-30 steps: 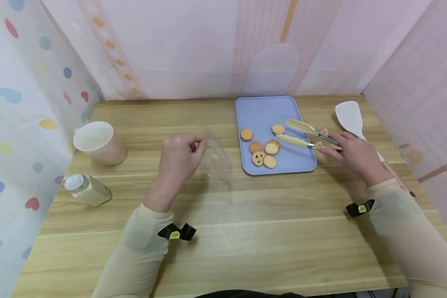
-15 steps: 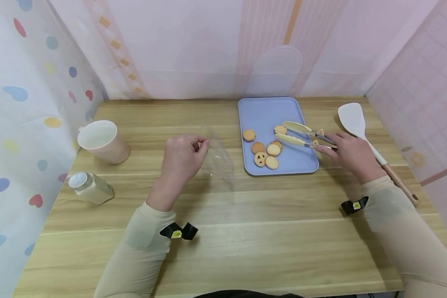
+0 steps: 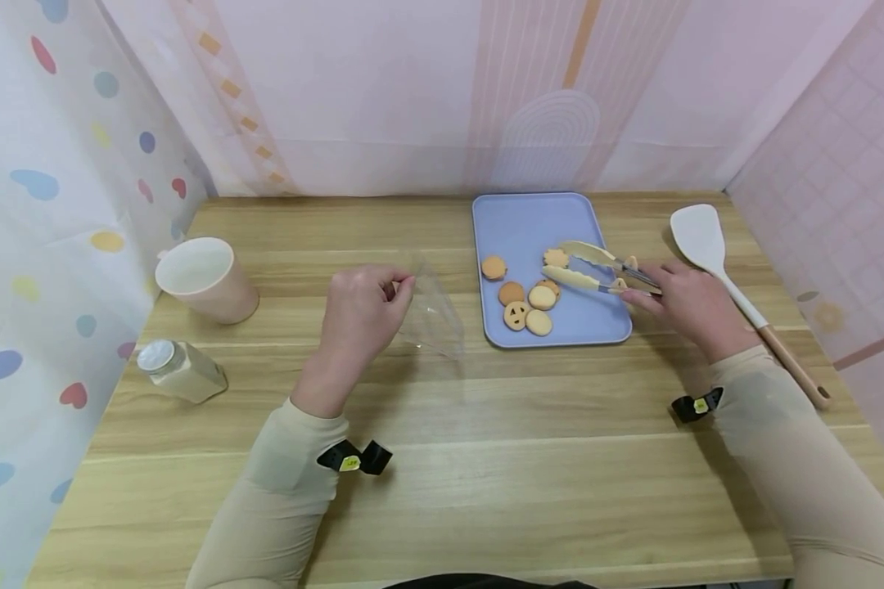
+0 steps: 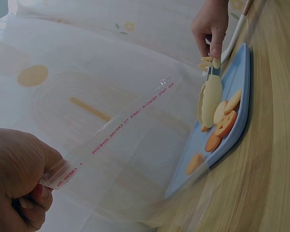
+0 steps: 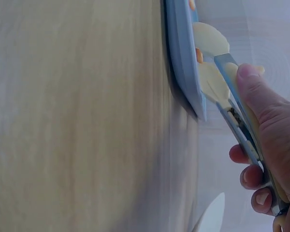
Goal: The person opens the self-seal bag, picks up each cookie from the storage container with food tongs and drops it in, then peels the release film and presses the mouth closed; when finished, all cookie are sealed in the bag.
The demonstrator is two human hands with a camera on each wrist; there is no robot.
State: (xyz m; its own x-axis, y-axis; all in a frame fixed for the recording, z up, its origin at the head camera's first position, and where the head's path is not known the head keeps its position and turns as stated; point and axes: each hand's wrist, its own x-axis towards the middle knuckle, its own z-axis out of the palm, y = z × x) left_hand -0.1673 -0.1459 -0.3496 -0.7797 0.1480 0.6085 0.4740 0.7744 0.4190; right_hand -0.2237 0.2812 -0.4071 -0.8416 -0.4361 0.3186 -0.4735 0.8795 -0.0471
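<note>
My left hand (image 3: 364, 315) pinches the top edge of a clear plastic bag (image 3: 436, 315), which hangs beside the tray. Red lettering runs along the bag's strip in the left wrist view. On the right, my right hand (image 3: 692, 304) grips a pair of cream-tipped tongs (image 5: 241, 106) by its metal arms. The tong tips are spread on either side of a flower-shaped cookie (image 3: 556, 258) on the blue tray (image 3: 526, 219). Several other cookies lie toward the tray's front left, among them a face cookie (image 3: 516, 316) and a pale round cookie (image 3: 538, 322).
A pink mug (image 3: 209, 282) and a lidded glass jar (image 3: 184, 372) stand at the table's left. A white spatula (image 3: 700, 237) with a wooden handle lies along the right side. Patterned curtains (image 3: 354, 98) rise behind the wooden table (image 3: 486, 474).
The tongs in my right hand have shifted left and slightly down, their tips now around the flower-shaped cookie. My left hand keeps its hold on the bag. The head view has shifted slightly.
</note>
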